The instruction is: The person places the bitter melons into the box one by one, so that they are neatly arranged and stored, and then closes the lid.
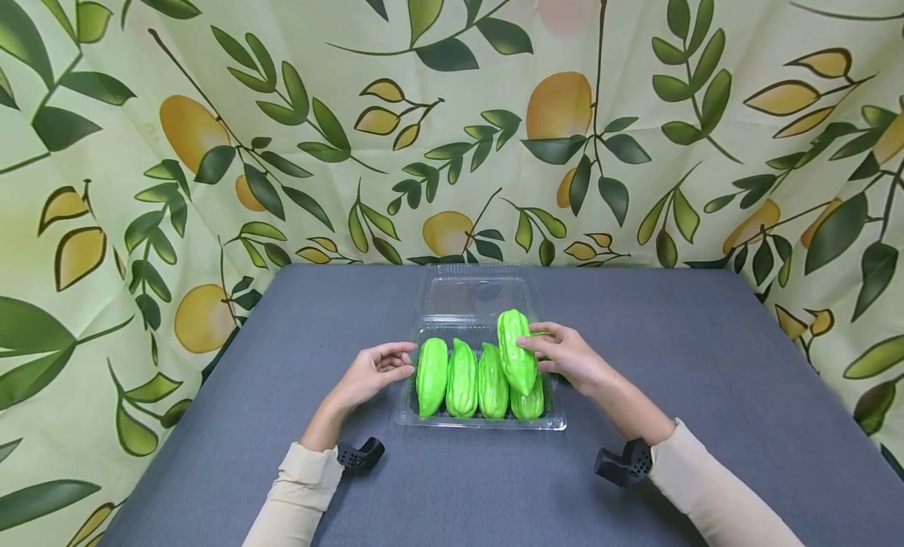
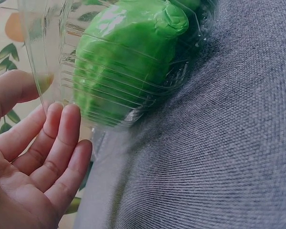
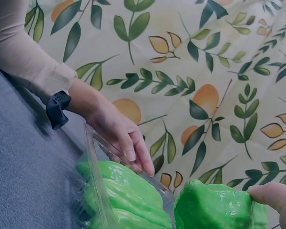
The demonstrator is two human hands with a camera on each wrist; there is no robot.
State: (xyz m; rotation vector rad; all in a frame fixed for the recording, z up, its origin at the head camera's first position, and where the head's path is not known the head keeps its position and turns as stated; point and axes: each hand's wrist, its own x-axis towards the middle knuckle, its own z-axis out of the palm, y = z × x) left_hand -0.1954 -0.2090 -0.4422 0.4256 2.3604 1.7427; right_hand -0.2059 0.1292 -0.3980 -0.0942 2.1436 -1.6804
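Note:
My right hand (image 1: 568,357) holds a bright green, ridged bitter melon (image 1: 518,352) between thumb and fingers, over the right end of a clear plastic box (image 1: 480,424). That melon partly hides the rightmost of several bitter melons (image 1: 462,378) lying side by side in the box. At the box's left side, my left hand (image 1: 374,372) pinches the rim, its thumb and fingertips (image 2: 69,119) on either side of the thin plastic. In the right wrist view, the held bitter melon (image 3: 214,205) shows beside the box, with only part of the thumb visible.
The box's hinged clear lid (image 1: 480,296) lies folded back toward the rear of the grey cloth-covered table (image 1: 318,311). Behind and at both sides hangs a leaf-and-fruit patterned curtain (image 1: 487,194). Each wrist wears a black camera mount (image 1: 625,462).

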